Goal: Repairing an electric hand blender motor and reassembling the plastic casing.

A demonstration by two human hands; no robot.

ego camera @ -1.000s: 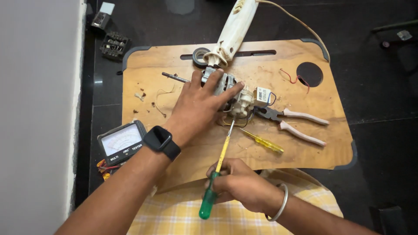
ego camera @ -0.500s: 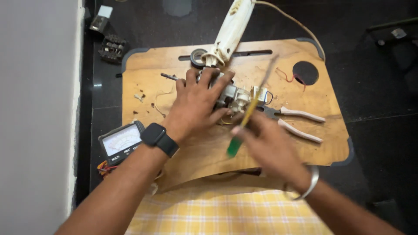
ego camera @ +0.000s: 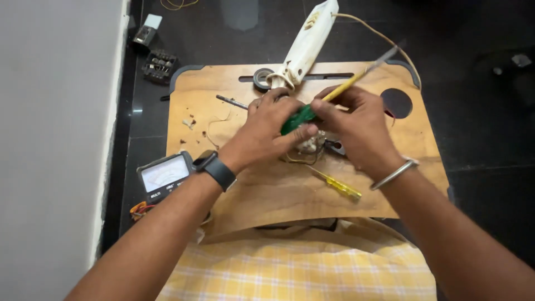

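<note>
At the far left, partly off the edge of the wooden worktop, sits a grey multimeter with a pale dial face, tangled red and yellow leads beneath it. Above it on the dark floor lie a small black block of bits and a little grey box. On the board's left part are a few scraps and thin wire ends, and a short metal rod points toward the middle.

The left hand, a black smartwatch on its wrist, lies over a small metal motor assembly — its fingers curled down on the part and against the green handle of a long screwdriver. Behind the hand are a roll of dark tape and a long cream appliance casing with a cord trailing right.

The right hand, a metal bangle on the wrist, has its fingers closed on the same screwdriver just beside the green grip; the yellow shaft slants up and right, its tip blurred. A small yellow screwdriver lies loose on the board near that wrist — well right of it, a round hole in the board.
</note>
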